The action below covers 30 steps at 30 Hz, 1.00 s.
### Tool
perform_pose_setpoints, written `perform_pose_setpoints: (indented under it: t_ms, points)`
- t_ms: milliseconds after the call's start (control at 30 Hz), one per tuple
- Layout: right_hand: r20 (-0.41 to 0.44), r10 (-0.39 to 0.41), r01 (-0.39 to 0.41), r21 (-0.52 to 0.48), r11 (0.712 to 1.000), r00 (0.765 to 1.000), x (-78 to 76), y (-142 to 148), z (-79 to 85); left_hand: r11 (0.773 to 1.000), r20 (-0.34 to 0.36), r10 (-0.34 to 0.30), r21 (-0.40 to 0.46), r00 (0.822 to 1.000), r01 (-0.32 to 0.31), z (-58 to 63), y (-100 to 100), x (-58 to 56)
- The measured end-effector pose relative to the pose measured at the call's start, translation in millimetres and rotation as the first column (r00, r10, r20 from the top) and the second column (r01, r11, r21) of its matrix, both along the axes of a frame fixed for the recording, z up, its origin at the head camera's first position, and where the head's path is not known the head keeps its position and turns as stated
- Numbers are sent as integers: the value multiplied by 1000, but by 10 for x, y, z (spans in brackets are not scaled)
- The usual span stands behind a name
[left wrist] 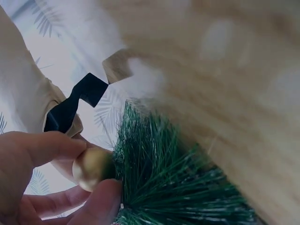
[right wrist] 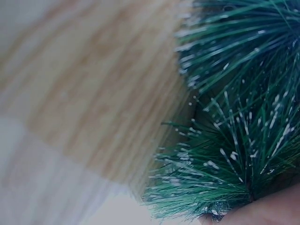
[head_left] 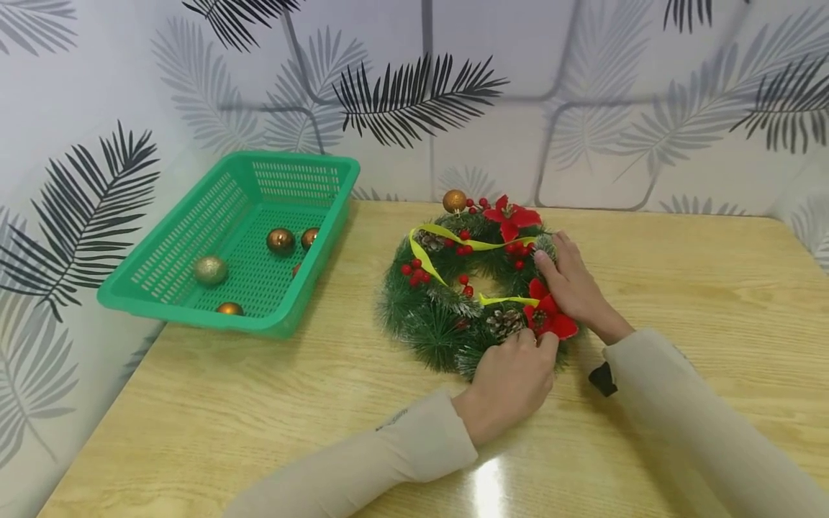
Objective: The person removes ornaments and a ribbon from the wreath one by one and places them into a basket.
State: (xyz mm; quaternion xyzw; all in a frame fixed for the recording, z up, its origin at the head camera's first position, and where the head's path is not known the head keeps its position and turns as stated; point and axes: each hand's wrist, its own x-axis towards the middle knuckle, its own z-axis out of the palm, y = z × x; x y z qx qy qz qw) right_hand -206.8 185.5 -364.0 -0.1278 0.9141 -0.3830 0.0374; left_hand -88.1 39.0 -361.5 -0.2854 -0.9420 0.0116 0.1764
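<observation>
A green Christmas wreath (head_left: 434, 338) lies on the table, trimmed with red flowers (head_left: 512, 217), red berries, pinecones (head_left: 505, 324) and a yellow ribbon (head_left: 421, 255). At its near right edge, my left hand (head_left: 512, 385) pinches a gold ball ornament (left wrist: 91, 168) between thumb and fingers, against the green needles. In the head view that ball is hidden by the hand. My right hand (head_left: 576, 288) grips the wreath's right side, thumb over the top by a frosted tip. Only a bit of a finger (right wrist: 267, 208) shows in the right wrist view. Another gold ball (head_left: 455, 201) sits at the wreath's far edge.
To the left stands a green plastic basket (head_left: 285, 316), holding several gold and bronze balls (head_left: 210, 270) and something red partly hidden by its wall. A patterned wall (head_left: 492, 165) rises behind the wooden table (head_left: 272, 403). A black strap end (head_left: 603, 379) hangs below the right sleeve.
</observation>
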Motion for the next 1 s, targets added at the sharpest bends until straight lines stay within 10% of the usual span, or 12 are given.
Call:
perform_pose_setpoints:
  t_ms: [1000]
  points:
    - [-3, 0, 0, 3, 1000, 1000, -38, -9, -30, 986, 76, -58, 161, 995, 45, 365, -373, -120]
